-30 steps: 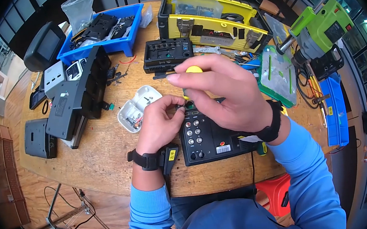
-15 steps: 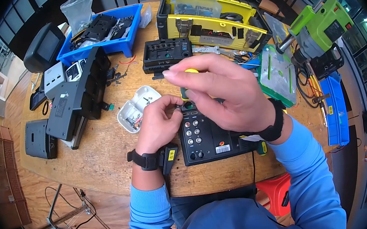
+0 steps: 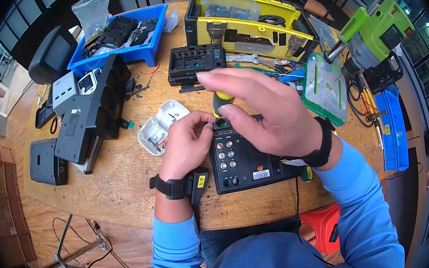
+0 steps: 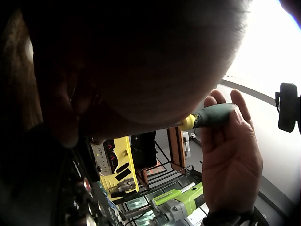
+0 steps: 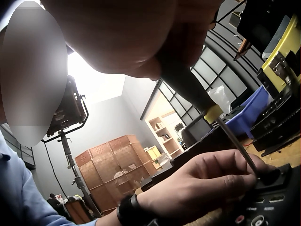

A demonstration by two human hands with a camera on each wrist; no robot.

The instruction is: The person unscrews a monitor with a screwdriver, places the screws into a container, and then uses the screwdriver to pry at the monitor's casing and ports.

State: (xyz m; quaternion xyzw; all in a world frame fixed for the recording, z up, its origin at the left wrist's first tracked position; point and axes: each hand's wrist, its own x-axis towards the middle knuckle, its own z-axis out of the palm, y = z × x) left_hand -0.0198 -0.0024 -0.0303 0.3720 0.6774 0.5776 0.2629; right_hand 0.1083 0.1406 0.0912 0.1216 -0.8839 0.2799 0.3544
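In the head view a black electronic unit with round sockets and a barcode label lies on the wooden table. My right hand holds a screwdriver by its green and yellow handle, thumb against one side and fingers fairly straight along the other. Its metal shaft slants down to the unit's far left corner in the right wrist view. There my left hand pinches with thumb and index finger around the shaft's lower end; the tip is hidden. Left of that hand sits a white two-part box with screws inside.
Black housings are stacked at the left. Behind them stands a blue bin full of parts. An open black unit and a yellow toolbox are at the back. A green drill rises at the right.
The fingers of my right hand have straightened and spread around the screwdriver handle, showing more of it. My left hand stays at the unit's corner.
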